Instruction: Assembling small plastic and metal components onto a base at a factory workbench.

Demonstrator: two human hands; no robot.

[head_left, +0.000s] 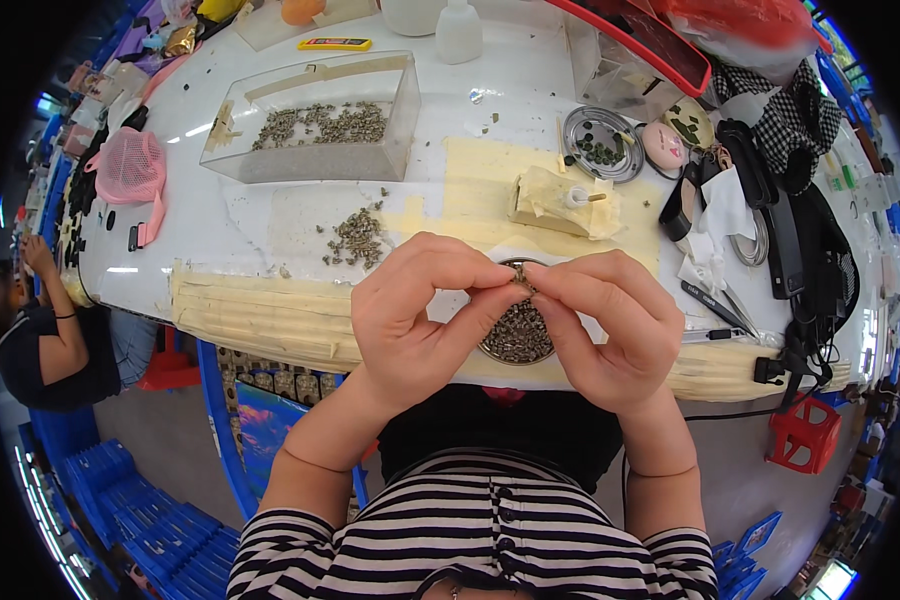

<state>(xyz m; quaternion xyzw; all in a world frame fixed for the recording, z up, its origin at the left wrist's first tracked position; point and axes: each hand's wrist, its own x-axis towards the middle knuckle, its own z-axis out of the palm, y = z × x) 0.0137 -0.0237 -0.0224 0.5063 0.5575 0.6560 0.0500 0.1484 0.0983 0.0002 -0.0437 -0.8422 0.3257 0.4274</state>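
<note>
Head view: left hand [410, 312] and right hand [618, 325] pinching tiny metal part [521, 281] between fingertips (its shape unclear), above round dish [518, 362] holding many small metal pieces [517, 336]

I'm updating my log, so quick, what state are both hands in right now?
Left hand: closed, pinching a tiny metal piece.
Right hand: closed, pinching at the same piece.

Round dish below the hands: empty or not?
Not empty: the round dish shows small metallic pieces across its visible floor.
</note>
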